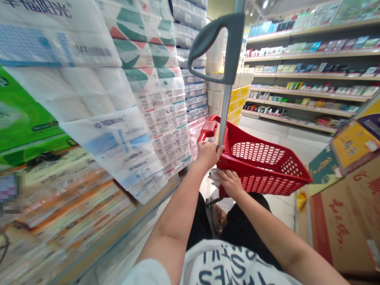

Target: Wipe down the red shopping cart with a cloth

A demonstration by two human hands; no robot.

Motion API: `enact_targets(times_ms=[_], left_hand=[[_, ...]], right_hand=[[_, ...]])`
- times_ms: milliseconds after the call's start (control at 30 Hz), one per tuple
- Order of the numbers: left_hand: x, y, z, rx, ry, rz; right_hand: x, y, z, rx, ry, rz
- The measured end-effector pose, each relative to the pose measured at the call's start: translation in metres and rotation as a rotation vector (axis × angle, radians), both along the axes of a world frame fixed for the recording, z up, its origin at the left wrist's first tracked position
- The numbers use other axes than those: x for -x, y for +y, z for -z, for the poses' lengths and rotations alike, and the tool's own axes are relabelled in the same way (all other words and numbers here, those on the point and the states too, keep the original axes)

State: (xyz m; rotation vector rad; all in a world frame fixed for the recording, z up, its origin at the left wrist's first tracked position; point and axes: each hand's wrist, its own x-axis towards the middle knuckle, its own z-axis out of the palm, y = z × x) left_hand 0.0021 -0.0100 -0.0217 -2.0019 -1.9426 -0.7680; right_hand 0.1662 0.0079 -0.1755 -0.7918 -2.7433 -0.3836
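The left hand (208, 155) grips by the foot of the red handle (208, 130), at the near corner of the red basket (268, 171); the right hand (233, 184) holds a crumpled pale tissue (215, 177) beneath that corner. The basket stands over the aisle floor (288, 211), between the edge lined with paper packs (156, 101) and the edge lined with boxes (338, 213). If this is wiping, a firm left grip would steady the basket — and a flat tissue, followed along the rim, should clean evenly. The left fingertips, the basket's underside and any wheels are hidden — the leftmost packs blur
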Motion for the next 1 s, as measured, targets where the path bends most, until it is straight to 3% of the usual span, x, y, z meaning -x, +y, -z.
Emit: enact_targets(times_ms=[133,267,567,733,1000], left_hand=[[-0.002,-0.002,-0.003,0.041,-0.019,0.008],[-0.004,-0.005,-0.007,0.068,-0.022,0.002],[-0.005,-0.004,-0.005,0.057,-0.036,0.012],[-0.002,-0.002,-0.004,0.042,-0.043,0.027],[-0.003,-0.003,-0.004,0.030,-0.013,0.001]], right_hand=[[-0.010,-0.003,0.021,0.168,-0.174,0.021],[-0.005,-0.009,0.044,0.274,-0.255,0.158],[0.013,-0.018,0.063,0.369,-0.291,0.237],[0.020,-0.015,0.048,0.298,-0.207,0.164],[0.004,0.000,-0.014,0.035,0.210,0.035]])
